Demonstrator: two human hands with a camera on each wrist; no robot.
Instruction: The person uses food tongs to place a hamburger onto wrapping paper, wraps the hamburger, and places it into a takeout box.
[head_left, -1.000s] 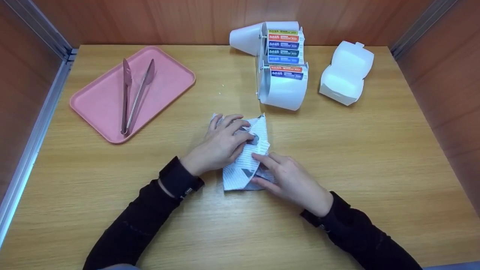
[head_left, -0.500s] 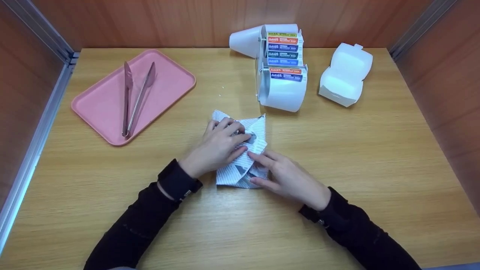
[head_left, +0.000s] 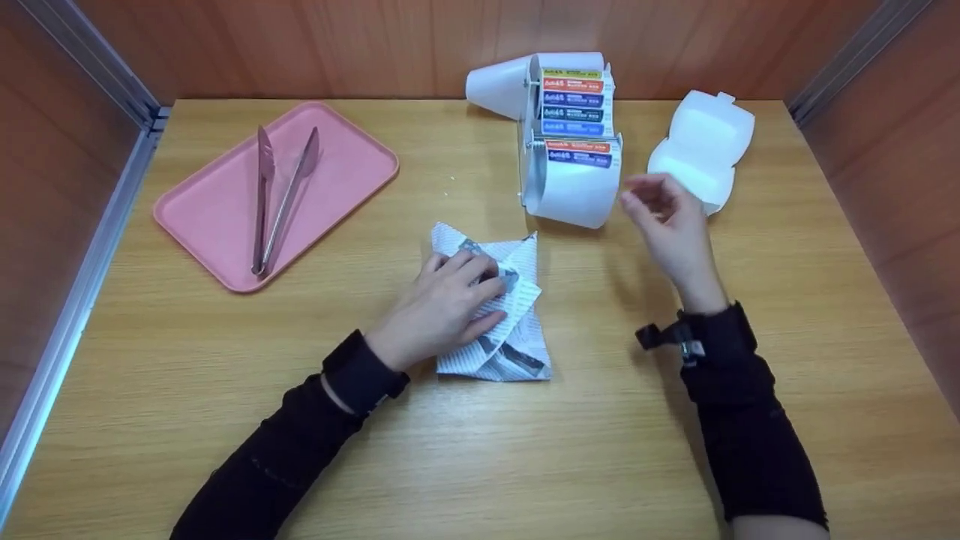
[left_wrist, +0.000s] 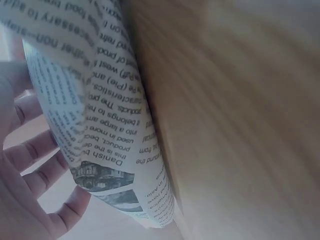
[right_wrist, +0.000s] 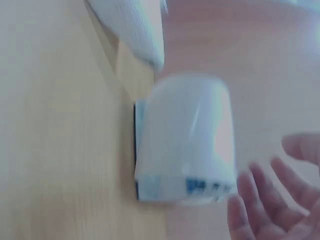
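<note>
Printed newspaper-style wrapping paper [head_left: 525, 337], folded into a packet with overlapping flaps, lies mid-table; its contents are hidden. My left hand [head_left: 442, 304] rests on top of it, fingers bent loosely over the flaps. In the left wrist view, the fingers lie along the side of the paper packet [left_wrist: 110, 115]. My right hand [head_left: 671, 232] is raised off the table, loosely curled and holding nothing. It is just right of a white label dispenser [head_left: 574, 191] with rows of coloured stickers. The right wrist view shows the dispenser [right_wrist: 187, 130], blurred, close to the fingertips.
An opened white clamshell box [head_left: 712, 127] stands at the back right, partly behind the right hand. At the left is a pink tray [head_left: 210, 217] with metal tongs [head_left: 289, 199] on it. A white tapered cup shape [head_left: 495, 86] lies behind the dispenser, near the back wall.
My right hand has left the packet's lower flap and moved up and right to beside the dispenser. The left hand stays on the packet.
</note>
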